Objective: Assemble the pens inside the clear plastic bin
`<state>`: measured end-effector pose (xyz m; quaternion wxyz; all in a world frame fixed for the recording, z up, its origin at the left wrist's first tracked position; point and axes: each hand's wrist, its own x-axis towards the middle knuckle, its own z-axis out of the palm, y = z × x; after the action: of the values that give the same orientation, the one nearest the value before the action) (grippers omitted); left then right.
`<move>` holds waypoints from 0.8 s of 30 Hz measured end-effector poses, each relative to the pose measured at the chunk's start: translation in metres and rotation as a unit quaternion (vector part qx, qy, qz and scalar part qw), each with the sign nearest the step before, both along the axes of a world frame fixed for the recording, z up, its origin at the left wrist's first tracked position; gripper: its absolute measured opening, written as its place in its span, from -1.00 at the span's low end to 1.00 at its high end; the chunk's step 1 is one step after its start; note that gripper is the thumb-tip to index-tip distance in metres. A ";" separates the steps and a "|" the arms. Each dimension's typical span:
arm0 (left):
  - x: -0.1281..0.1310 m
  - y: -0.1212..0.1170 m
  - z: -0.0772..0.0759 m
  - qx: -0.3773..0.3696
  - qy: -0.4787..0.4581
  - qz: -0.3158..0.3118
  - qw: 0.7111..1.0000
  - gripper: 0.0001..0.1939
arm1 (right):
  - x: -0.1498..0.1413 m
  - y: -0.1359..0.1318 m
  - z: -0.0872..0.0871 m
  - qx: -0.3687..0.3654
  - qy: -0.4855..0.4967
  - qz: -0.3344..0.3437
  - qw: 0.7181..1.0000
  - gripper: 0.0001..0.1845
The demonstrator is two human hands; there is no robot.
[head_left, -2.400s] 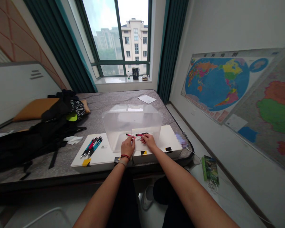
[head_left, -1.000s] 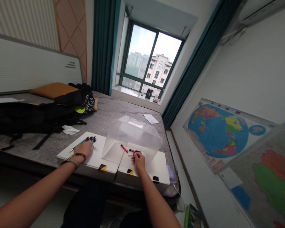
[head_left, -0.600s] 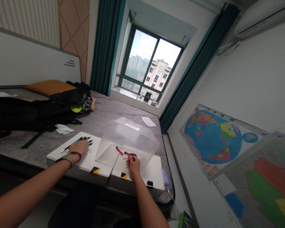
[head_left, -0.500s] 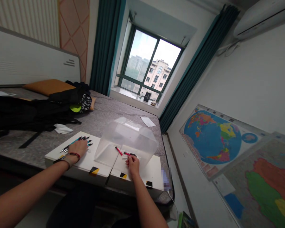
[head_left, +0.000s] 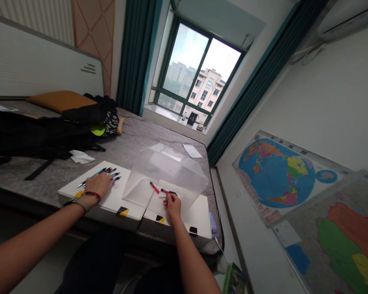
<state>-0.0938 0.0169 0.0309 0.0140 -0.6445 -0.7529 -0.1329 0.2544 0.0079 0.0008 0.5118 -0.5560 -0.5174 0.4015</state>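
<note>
My left hand (head_left: 100,184) lies over a bunch of several pens (head_left: 108,173) on a white board (head_left: 122,200), its fingers curled onto them. My right hand (head_left: 172,205) rests at the open mouth of a clear plastic box (head_left: 168,171) lying on its side, fingertips pinched at a red-and-black pen (head_left: 168,192). A second red pen (head_left: 154,187) lies just to its left inside the box. A red band and a watch sit on my left wrist.
The board lies on a grey mattress (head_left: 131,141). Black bags and clothes (head_left: 49,130) and an orange cushion (head_left: 59,100) fill the left side. A crumpled tissue (head_left: 79,156) and a white paper (head_left: 192,150) lie nearby. A book (head_left: 234,279) lies on the floor.
My left hand left the box mouth and moved left onto the bunch of pens. My right hand stayed at the red-and-black pen. My head turned and tilted.
</note>
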 end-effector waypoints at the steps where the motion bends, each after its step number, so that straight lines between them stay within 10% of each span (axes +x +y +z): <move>1: 0.001 -0.001 -0.001 0.004 0.005 -0.001 1.000 -0.69 | 0.000 0.000 0.001 0.000 -0.001 0.000 1.000 -0.63; 11: -0.002 -0.010 0.019 0.091 -0.070 0.046 0.992 -0.74 | -0.001 -0.001 0.004 -0.007 -0.003 -0.002 1.000 -0.63; 17: 0.034 -0.046 0.034 0.314 -0.250 0.069 0.913 -0.62 | -0.001 -0.001 0.003 -0.009 -0.002 -0.007 1.000 -0.63; 24: 0.127 -0.075 0.044 0.243 -0.208 -0.315 0.893 -0.69 | 0.001 -0.003 0.009 -0.007 0.016 -0.002 1.000 -0.57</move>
<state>0.0332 -0.0582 0.0752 -0.0287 -0.7823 -0.4398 -0.4402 0.2549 0.0053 0.0098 0.5169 -0.5543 -0.5049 0.4131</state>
